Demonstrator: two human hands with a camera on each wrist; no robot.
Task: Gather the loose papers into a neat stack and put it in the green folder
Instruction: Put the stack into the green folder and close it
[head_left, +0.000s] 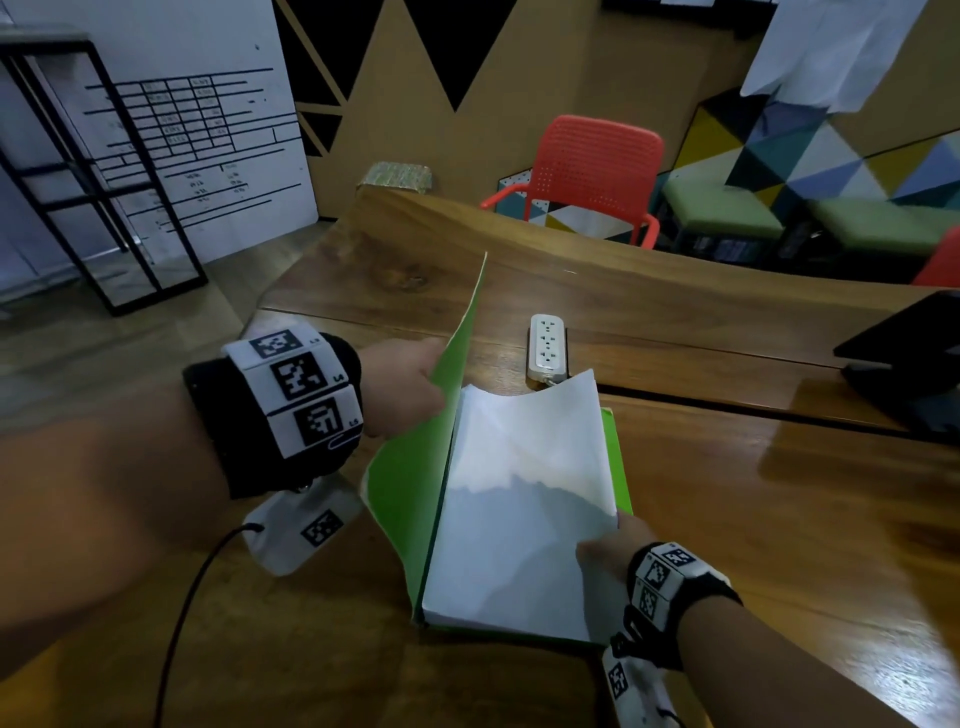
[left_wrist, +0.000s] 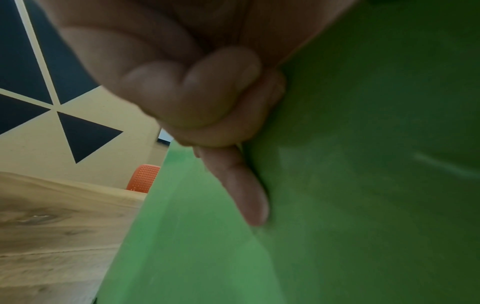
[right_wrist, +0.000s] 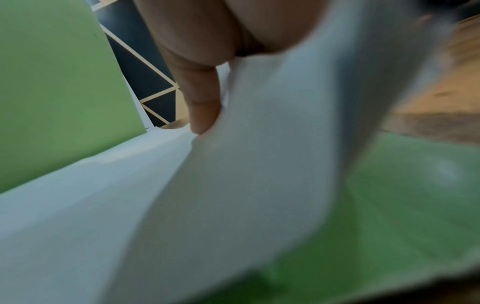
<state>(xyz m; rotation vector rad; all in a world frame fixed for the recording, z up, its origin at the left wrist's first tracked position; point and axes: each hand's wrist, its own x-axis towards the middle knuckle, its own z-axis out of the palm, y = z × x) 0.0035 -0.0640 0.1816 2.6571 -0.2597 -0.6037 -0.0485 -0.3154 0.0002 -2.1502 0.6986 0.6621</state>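
- Wooden table (head_left: 727, 519) carries everything; at far left of the scene, off the table, stands a black metal frame (head_left: 104, 182).
- Left hand (head_left: 402, 387) pinches the raised front cover of the green folder (head_left: 410, 467), one finger (left_wrist: 244, 189) lying flat along the cover, holding it upright and open.
- Right of that cover, the stack of papers (head_left: 519, 493) lies on the folder's back cover, its left edge close against the spine, its far end curling upward.
- Near right, the right hand (head_left: 610, 548) grips the stack's right edge, which is bowed up off the green below; a finger (right_wrist: 202, 98) rests on the top sheet.
- Beyond the folder sits a white power strip (head_left: 546, 345); a red chair (head_left: 587, 176) stands past the table.
- Risks, as I judge them: releasing the bowed edge abruptly could fan the sheets out of square, and dropping the cover onto the curled far end could crease it or leave pages protruding.
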